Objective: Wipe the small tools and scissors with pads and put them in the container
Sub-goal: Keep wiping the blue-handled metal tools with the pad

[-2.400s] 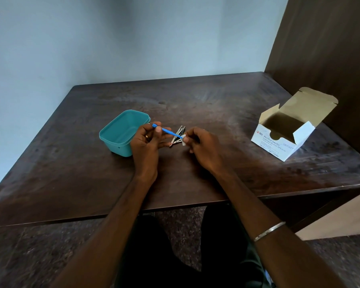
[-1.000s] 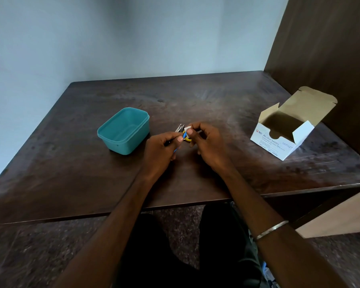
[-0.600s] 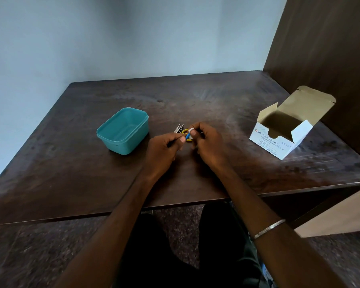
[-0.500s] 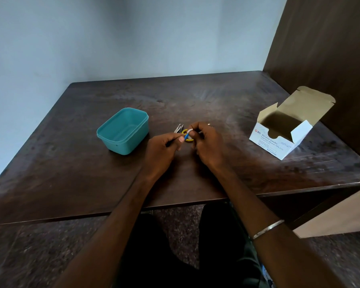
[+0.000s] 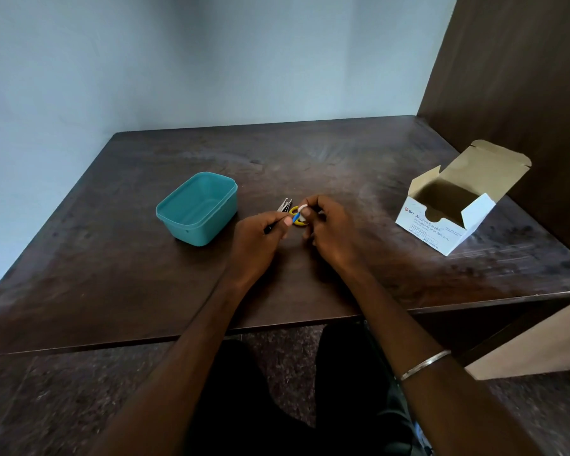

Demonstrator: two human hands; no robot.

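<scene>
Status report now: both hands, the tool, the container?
Left hand grips blue tool; right hand pinches white pad on it. Teal container open, no tool visible inside. Nothing blocks the way.

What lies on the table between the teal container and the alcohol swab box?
In the head view: both hands, left and right, a blue tool, yellow scissors and metal tools.

A dark wooden table point(image 5: 112, 264) meets a pale blue wall point(image 5: 211, 60), beside what looks like brown panelling point(image 5: 524, 77).
</scene>
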